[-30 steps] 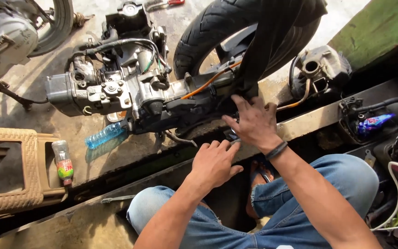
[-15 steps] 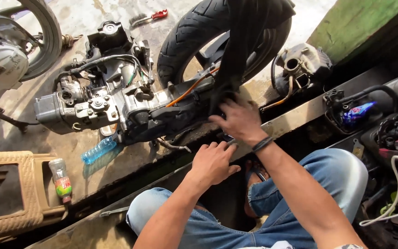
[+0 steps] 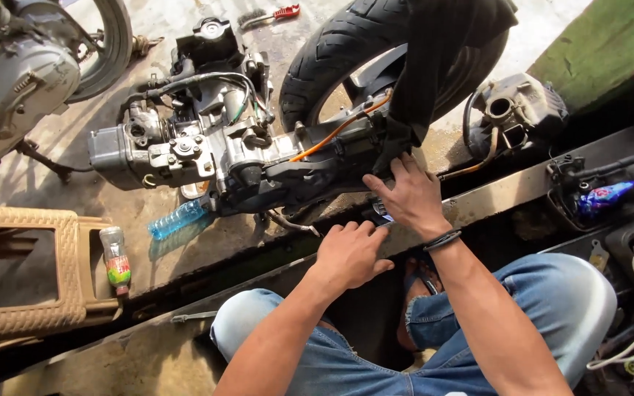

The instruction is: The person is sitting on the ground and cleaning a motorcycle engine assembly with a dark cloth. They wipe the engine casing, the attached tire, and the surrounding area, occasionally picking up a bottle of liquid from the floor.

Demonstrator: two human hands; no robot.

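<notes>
A scooter engine assembly (image 3: 221,147) with its rear tyre (image 3: 346,51) lies on the concrete floor in front of me. My right hand (image 3: 411,196) rests flat on the dark casing just below the tyre, fingers spread, a dark band on the wrist. My left hand (image 3: 350,253) is curled near the floor edge beside it, close to a small dark object (image 3: 380,213); whether it grips anything is hidden. An orange cable (image 3: 332,132) runs along the casing.
A clear plastic bottle (image 3: 177,218) lies under the engine. A small bottle (image 3: 117,260) stands by a tan plastic stool (image 3: 16,293). Another engine and wheel (image 3: 31,73) sit at the far left. A carburettor-like part (image 3: 515,110) and cables lie at the right.
The view has shifted, so the engine sits further right and lower in frame. Both hands stay at the casing below the tyre, my right hand slightly lower.
</notes>
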